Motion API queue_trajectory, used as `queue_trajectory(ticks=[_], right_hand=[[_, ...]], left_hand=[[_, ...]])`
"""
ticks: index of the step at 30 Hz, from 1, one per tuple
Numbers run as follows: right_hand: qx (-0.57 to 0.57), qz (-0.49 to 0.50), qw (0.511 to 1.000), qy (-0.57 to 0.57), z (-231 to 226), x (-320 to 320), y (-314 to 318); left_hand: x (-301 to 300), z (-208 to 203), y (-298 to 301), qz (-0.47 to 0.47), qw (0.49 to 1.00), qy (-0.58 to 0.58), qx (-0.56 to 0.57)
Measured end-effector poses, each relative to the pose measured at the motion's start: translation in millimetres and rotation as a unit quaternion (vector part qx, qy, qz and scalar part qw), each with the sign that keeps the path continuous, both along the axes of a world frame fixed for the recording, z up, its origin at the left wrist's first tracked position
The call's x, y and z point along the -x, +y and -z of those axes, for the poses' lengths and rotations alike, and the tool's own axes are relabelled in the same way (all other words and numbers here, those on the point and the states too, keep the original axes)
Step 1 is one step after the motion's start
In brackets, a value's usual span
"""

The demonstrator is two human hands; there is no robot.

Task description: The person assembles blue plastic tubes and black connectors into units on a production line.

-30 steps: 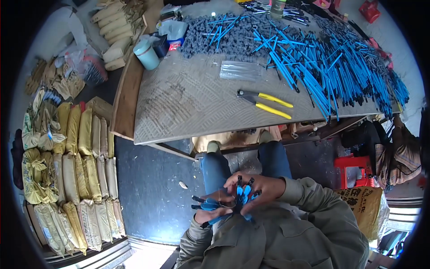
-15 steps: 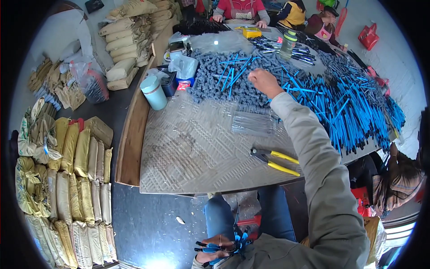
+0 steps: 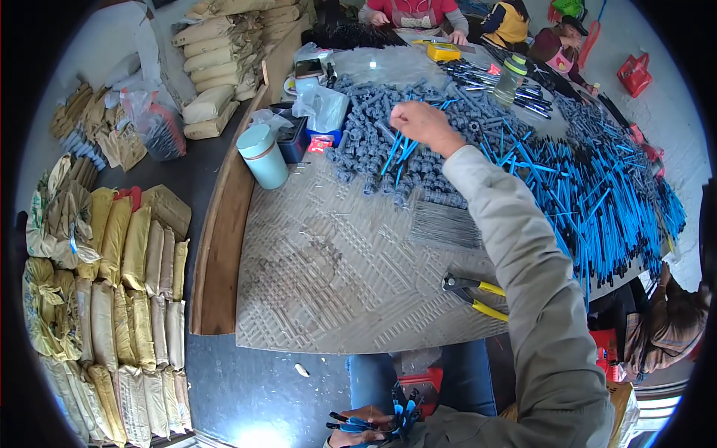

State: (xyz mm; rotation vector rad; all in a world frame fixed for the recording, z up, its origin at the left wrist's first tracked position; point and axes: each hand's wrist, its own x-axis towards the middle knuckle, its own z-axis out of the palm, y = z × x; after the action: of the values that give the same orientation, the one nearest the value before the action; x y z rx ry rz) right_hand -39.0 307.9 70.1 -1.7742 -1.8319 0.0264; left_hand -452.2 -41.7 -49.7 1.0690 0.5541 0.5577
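My right hand (image 3: 427,125) reaches over the heap of small grey plastic parts (image 3: 366,119), its fingers closed together. Several loose blue sticks (image 3: 403,153) lie on the heap right below it; what the fingertips hold, if anything, is hidden. Low in the view, above my lap, my left hand (image 3: 364,427) is wrapped round a bunch of blue and black sticks (image 3: 399,411). Right of the heap spreads a large pile of blue sticks with black ends (image 3: 597,209). A bundle of thin wires (image 3: 447,225) and yellow-handled pliers (image 3: 474,291) lie near my right forearm.
A wooden board (image 3: 216,261) edges the table (image 3: 314,269) on the left. Near it stand a pale blue canister (image 3: 263,158) and a blue box (image 3: 328,112) with plastic bags. A bottle (image 3: 511,78) stands farther back. Co-workers sit opposite. Stacked sacks (image 3: 112,313) fill the left floor.
My right hand has moved left across the grey heap, over the loose blue sticks. My left hand stays low with its bunch. The whole view has shifted slightly.
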Motion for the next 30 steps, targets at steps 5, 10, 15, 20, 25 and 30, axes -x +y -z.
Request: queue_trajectory(ticks=[5,10,15,20,25,30], right_hand=[[0.009,0.089,0.981,-0.170,17.3,28.4,17.0],[0.001,0.068,0.978,0.199,0.5,9.7,-14.2],[-0.023,-0.110,0.874,0.473,-33.8,40.9,-120.6],[0.137,-0.232,0.790,0.551,-24.6,140.4,-286.7],[0.197,-0.316,0.662,0.650,25.1,171.8,-379.5],[0.146,-0.403,0.642,0.635,58.2,184.6,-437.3]], left_hand=[[-0.2,-5.4,-8.3,-0.037,0.999,0.011,0.017],[0.8,-10.3,-16.2,-0.039,0.999,-0.008,-0.019],[3.2,5.9,-24.3,-0.010,0.996,-0.073,-0.051],[-1.1,0.4,-33.0,0.081,0.996,-0.040,0.003],[-20.5,-26.2,-43.8,0.071,0.991,-0.001,-0.113],[-12.4,-19.5,-84.7,0.041,0.999,-0.018,-0.005]])
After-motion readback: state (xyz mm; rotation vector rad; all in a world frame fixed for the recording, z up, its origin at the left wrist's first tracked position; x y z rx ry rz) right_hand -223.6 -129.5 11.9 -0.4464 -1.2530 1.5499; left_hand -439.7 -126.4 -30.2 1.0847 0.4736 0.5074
